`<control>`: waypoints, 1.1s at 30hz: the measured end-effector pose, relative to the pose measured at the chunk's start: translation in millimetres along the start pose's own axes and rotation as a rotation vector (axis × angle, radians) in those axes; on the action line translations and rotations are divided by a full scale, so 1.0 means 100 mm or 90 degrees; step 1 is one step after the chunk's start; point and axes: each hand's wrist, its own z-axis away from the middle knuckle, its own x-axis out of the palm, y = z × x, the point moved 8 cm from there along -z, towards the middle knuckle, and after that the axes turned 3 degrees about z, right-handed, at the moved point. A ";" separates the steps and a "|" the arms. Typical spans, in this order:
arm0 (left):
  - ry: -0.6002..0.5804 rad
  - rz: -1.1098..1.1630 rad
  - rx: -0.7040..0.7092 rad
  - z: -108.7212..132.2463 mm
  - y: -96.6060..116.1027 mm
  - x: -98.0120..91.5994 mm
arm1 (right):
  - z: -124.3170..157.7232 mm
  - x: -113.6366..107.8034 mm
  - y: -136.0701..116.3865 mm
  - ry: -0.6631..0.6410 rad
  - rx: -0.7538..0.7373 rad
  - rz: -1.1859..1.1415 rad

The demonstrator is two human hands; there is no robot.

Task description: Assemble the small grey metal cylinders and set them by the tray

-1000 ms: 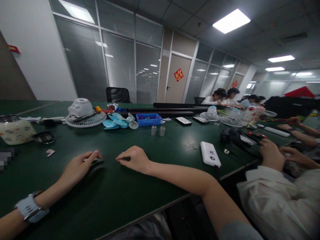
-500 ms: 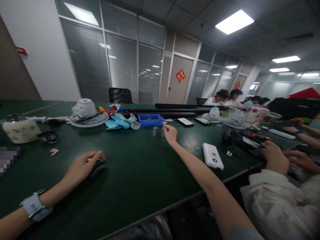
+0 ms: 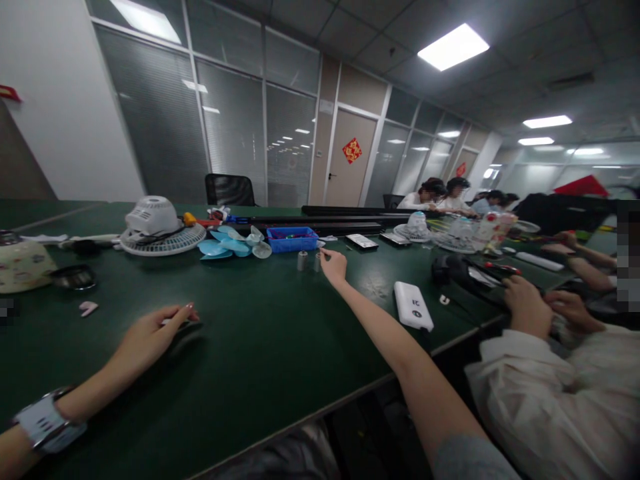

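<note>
My right hand reaches out over the green table, thumb and fingers pinched at the top of a small grey metal cylinder. Part of that cylinder is behind the fingers. Just left of it, a similar grey cylinder stands upright on its own. On the left, my left hand is closed low over the table. Something thin and pale shows between its thumb and fingers, too hidden to name.
Behind the cylinders sits a blue bin, with light blue fan blades beside it. A white fan part and a jar are at left. At right lie a white power bank and a co-worker's hands.
The whole scene has shifted left as my head turned slightly to the right. Both hands keep nearly the same pose, the right one still at the cylinder.
</note>
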 end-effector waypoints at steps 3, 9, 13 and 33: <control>0.001 -0.003 0.012 0.01 0.02 0.00 | 0.01 -0.01 -0.02 -0.006 -0.019 0.013; 0.010 -0.025 0.031 0.02 0.07 -0.01 | 0.02 -0.01 -0.06 -0.016 -0.017 0.053; 0.014 -0.025 0.022 -0.01 0.02 -0.01 | 0.02 -0.02 -0.07 -0.020 -0.011 0.077; -0.020 -0.027 0.025 0.05 0.09 0.02 | 0.13 0.07 -0.12 -0.039 -0.101 0.066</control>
